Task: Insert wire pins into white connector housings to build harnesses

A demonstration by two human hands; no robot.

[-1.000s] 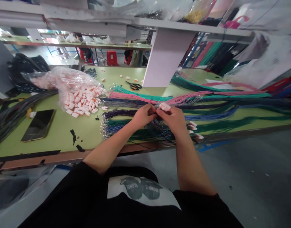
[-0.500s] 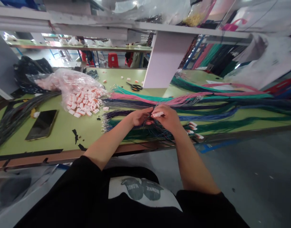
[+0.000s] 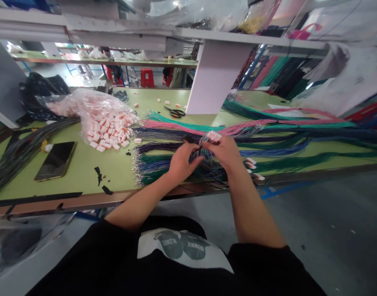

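My right hand (image 3: 228, 151) is closed on a white-and-pink plastic connector (image 3: 213, 136) with thin wires (image 3: 203, 149) coming out of it. Close by on the left, my left hand (image 3: 182, 161) has its fingertips closed on those wires, just below the connector. A small dark piece (image 3: 188, 139) shows at the left fingers; I cannot make out what it is. Under both hands lie bundles of green, blue, purple and grey wires (image 3: 154, 164) with bare metal terminals at their left ends. Several finished-looking connectors (image 3: 250, 163) with wires rest beside my right wrist.
A clear bag (image 3: 93, 102) spills a heap of loose connectors (image 3: 110, 130) at the left. Black-handled scissors (image 3: 176, 112) lie behind the wires, near a white upright panel (image 3: 217, 78). A phone (image 3: 55, 161) and black tape scraps (image 3: 98, 176) are at the left front.
My left hand has turned, its back now facing up, and closed in on the wires. My right hand has tilted the connector upward and slightly away; its wires now show below it.
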